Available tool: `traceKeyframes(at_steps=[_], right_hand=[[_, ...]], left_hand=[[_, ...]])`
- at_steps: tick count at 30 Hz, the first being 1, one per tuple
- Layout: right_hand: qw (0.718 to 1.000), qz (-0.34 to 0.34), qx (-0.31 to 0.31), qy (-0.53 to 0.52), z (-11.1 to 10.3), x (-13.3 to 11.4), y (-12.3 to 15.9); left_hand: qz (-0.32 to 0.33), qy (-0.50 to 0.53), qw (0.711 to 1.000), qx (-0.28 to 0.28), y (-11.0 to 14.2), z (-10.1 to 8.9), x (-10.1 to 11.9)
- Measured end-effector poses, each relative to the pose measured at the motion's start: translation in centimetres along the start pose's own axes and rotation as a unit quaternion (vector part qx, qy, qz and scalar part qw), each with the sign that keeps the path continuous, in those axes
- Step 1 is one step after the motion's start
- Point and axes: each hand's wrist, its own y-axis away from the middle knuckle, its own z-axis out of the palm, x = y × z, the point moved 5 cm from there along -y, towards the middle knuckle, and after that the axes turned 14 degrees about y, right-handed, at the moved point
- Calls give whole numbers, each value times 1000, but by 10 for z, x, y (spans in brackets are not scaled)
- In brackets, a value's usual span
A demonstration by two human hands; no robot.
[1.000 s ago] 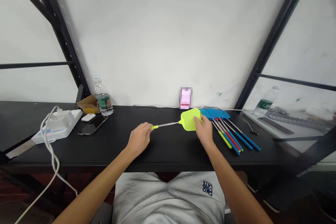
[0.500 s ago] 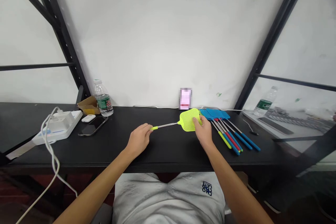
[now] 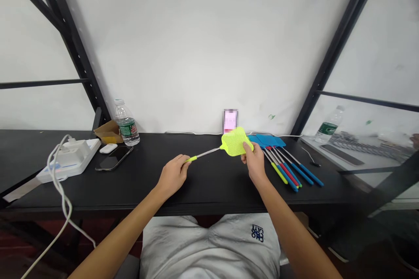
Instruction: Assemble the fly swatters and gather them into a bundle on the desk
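Observation:
A yellow-green fly swatter [image 3: 234, 143] with a perforated head and a thin metal shaft is held between both hands above the black table [image 3: 209, 187]. My left hand [image 3: 173, 175] is closed around its yellow handle, most of which the fingers hide. At the other end, my right hand [image 3: 254, 161] pinches the lower right edge of the head, thumb on top. Just right of that hand lies a bunch of fly swatters [image 3: 278, 161] with blue heads on view and blue, red and yellow-green handles fanned toward me.
To the left are a water bottle [image 3: 127, 124], a cardboard box [image 3: 108, 131], a white case [image 3: 108, 148], a dark phone [image 3: 114, 158] and a white power strip [image 3: 73, 157] with cables. A pinkish-screened device [image 3: 230, 120] leans against the wall. A glossy panel [image 3: 369, 139] stands at right.
The swatter's head has tilted up and moved slightly left, its shaft now steeper. My right hand's grip has shifted to the head's lower right edge. My left hand stays on the handle.

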Motion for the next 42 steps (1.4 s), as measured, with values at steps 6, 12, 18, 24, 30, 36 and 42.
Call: traceKeyframes(at_steps=[6,12,18,24,30,36,42], right_hand=[[954,-42,-297,4,43,-15,26],[943,-47,-327,27,60,-19,45],[949,-17,-315,10,59,-14,41],[962,-6,-272,7,59,-13,39],[981,36,-184,-39,44,-10,26],[953,36,-300,0,52,-10,36],[922,6,-386,34,61,-17,49]], left_hand=[[-3,95,995,-12,2,5,17],[12,91,985,-147,14,34,44],[-8,28,982,-186,15,39,38],[3,-45,982,-183,15,42,37],[-4,-91,984,-150,15,38,32],[21,-34,987,-156,14,32,39],[24,5,987,-156,16,30,43]])
